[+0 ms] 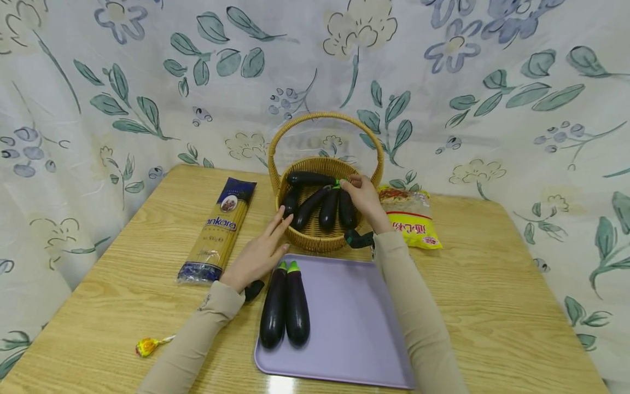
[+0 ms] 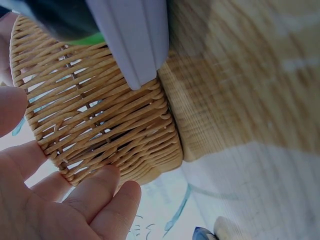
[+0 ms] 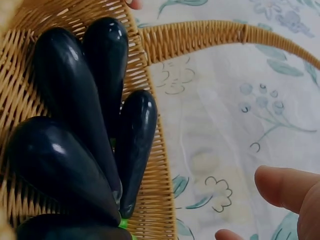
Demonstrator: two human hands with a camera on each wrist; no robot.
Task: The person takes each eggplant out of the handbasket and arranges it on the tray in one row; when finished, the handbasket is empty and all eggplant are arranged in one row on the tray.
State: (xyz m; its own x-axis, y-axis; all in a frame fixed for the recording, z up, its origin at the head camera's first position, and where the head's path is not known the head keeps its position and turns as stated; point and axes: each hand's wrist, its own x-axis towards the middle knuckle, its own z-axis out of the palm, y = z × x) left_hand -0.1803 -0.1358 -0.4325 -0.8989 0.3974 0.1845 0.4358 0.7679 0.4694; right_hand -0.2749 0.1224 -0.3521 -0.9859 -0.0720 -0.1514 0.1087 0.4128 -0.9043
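Observation:
Several dark eggplants [image 1: 328, 210] lie in a wicker basket [image 1: 320, 242], most with their green stems toward the back right. My left hand [image 1: 261, 254] rests its extended fingers against the basket's left front rim. In the left wrist view, fingers [image 2: 95, 192] touch the woven wall. Over the right side of the basket is my right hand [image 1: 365, 198], close to the eggplant stems. Its thumb [image 3: 282, 187] stands apart from a fingertip in the right wrist view, with nothing between them. Two more eggplants [image 1: 285, 306] lie side by side on a lilac tray [image 1: 344, 328].
Left of the basket lies a pack of spaghetti [image 1: 216, 232]. A yellow and red food bag [image 1: 410, 219] sits to the basket's right. A wrapped lollipop [image 1: 147, 346] lies near the left forearm. Behind the wooden table [image 1: 492, 295] hangs a floral cloth [image 1: 305, 60]. The basket's handle [image 1: 325, 115] arches upright.

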